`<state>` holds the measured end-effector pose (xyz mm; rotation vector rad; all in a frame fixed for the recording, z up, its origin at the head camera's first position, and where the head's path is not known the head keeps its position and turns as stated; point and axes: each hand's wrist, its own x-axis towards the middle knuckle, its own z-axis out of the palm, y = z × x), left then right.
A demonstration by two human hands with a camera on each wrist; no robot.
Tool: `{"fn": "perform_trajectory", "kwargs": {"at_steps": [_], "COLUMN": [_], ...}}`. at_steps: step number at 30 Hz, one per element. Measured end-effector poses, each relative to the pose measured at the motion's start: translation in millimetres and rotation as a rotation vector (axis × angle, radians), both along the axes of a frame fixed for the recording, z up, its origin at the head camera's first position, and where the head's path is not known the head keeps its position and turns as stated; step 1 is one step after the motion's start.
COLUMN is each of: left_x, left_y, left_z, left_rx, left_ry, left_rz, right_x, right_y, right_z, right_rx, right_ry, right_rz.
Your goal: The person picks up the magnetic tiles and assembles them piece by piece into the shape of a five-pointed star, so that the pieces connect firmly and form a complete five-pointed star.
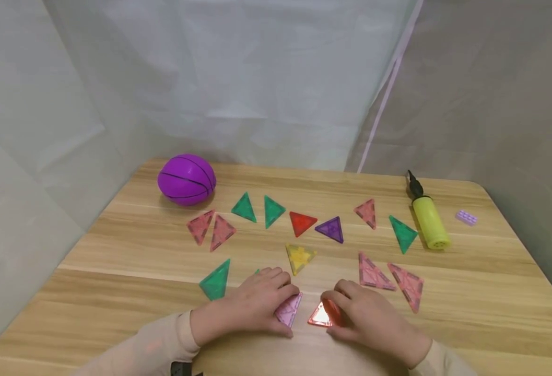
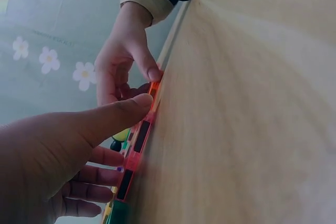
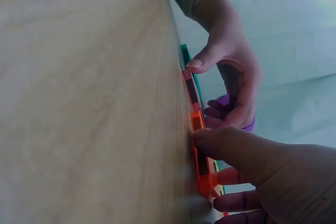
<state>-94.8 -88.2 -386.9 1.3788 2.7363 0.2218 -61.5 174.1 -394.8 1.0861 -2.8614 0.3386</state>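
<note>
Nearest me, a pale sleeve point(image 1: 149, 342) comes in over the near edge of the desk point(image 1: 111, 292), and from it the left hand point(image 1: 256, 302) bends over a pink triangle point(image 1: 290, 310), gripping it between thumb and fingers. Just beside it, the right hand point(image 1: 372, 319) pinches an orange-red triangle point(image 1: 320, 316), thumb on the side toward the near edge, fingers curled round the far side. Both pieces lie about midway along that near edge, with a gap between them. A green triangle point(image 1: 216, 280) sits just left of the left hand; two pink-red triangles, point(image 1: 376, 272) one slightly nearer the right edge, lie beyond the right hand. A yellow triangle point(image 1: 299, 258) rests toward the middle. Near the far left corner is a purple ball point(image 1: 187, 179); toward the far right corner, a yellow-green pump point(image 1: 429, 222) and a lilac brick point(image 1: 466, 217).
</note>
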Motion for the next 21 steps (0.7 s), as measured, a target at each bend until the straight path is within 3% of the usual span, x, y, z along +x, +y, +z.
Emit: {"fn": "perform_trajectory", "kwargs": {"at_steps": [21], "left_x": [-5.3], "left_y": [3], "left_z": [-8.1], "left_rx": [0.056], "left_ry": [-0.037], "left_rz": [0.084], "right_x": [-1.9], "right_y": [-5], "right_z": [-13.1], "right_rx": [-0.124], "right_ry": [0.087], "right_rz": [0.049]}}
